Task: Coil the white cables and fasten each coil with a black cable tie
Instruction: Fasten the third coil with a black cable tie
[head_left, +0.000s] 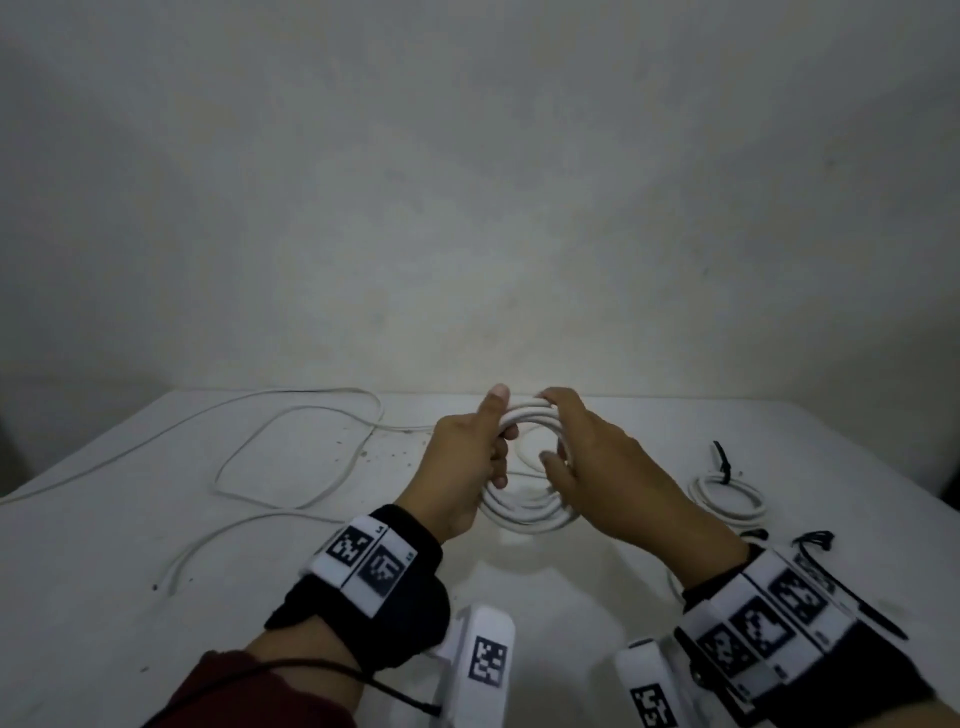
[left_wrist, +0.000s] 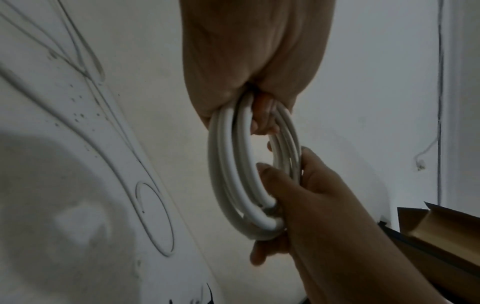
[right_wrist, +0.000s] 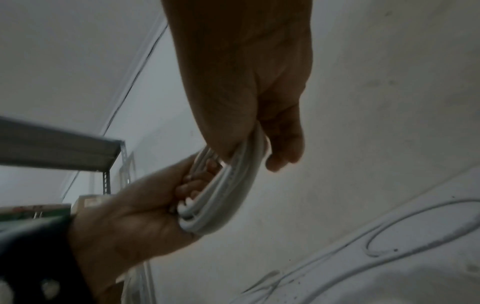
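Both hands hold a white cable coil (head_left: 524, 512) just above the middle of the table. My left hand (head_left: 470, 457) grips its left side, thumb on top and fingers curled through the ring. My right hand (head_left: 587, 452) grips the right side, with fingers hooked over the top strands. In the left wrist view the coil (left_wrist: 233, 174) hangs from my left hand (left_wrist: 254, 61), and the right hand (left_wrist: 311, 195) clasps its lower part. In the right wrist view the coil (right_wrist: 228, 195) runs between my right hand (right_wrist: 246, 82) and left hand (right_wrist: 135, 216).
Loose white cable (head_left: 291, 467) lies in wide loops on the left of the white table (head_left: 130, 597). At the right lies a smaller coil (head_left: 727, 493) with a black tie on it. Black cable ties (head_left: 813, 540) lie near my right wrist. A wall stands behind the table.
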